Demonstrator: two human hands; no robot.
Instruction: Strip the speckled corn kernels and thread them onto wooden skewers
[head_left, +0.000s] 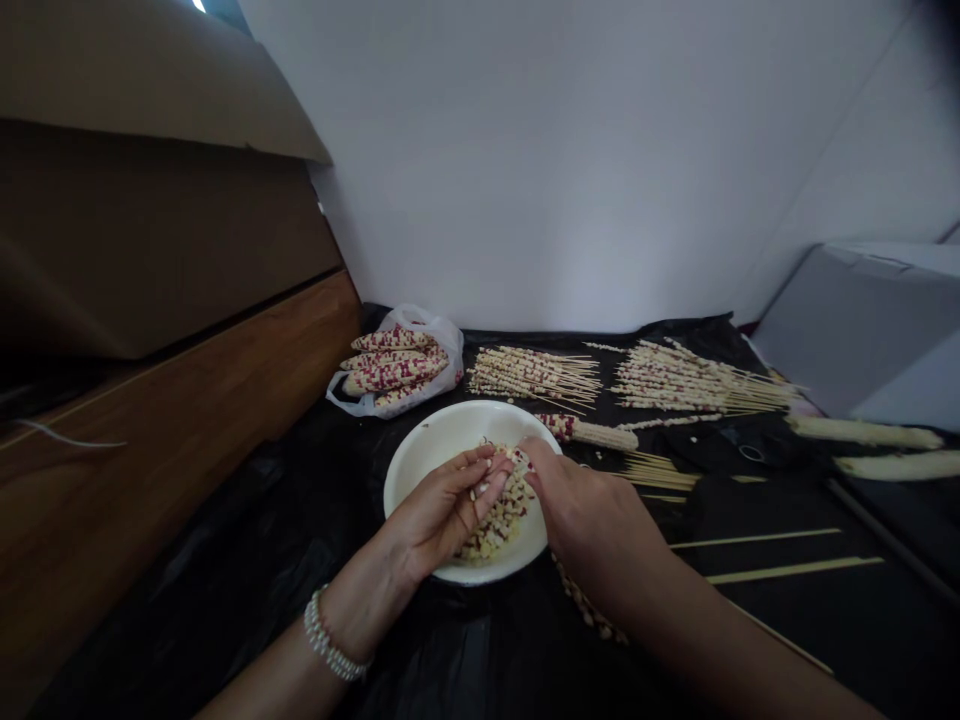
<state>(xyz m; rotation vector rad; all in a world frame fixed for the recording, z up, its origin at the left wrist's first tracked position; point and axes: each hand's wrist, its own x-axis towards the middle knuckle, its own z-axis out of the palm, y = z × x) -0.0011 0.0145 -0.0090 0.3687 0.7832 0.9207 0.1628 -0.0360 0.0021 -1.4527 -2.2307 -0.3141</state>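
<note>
Noted: left hand and right hand have fingers closed on a corn cob above a white bowl; its long axis, partly hidden, runs crosswise between them. Kernels occupy the bowl's near side; its far-left side lies open. Black plastic offers room leftward to a wooden edge.

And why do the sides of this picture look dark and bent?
In the head view, the wide lens makes the wooden panel on the left lean and stretch, and the top right corner goes dark, while the white wall stays softly lit.
</note>
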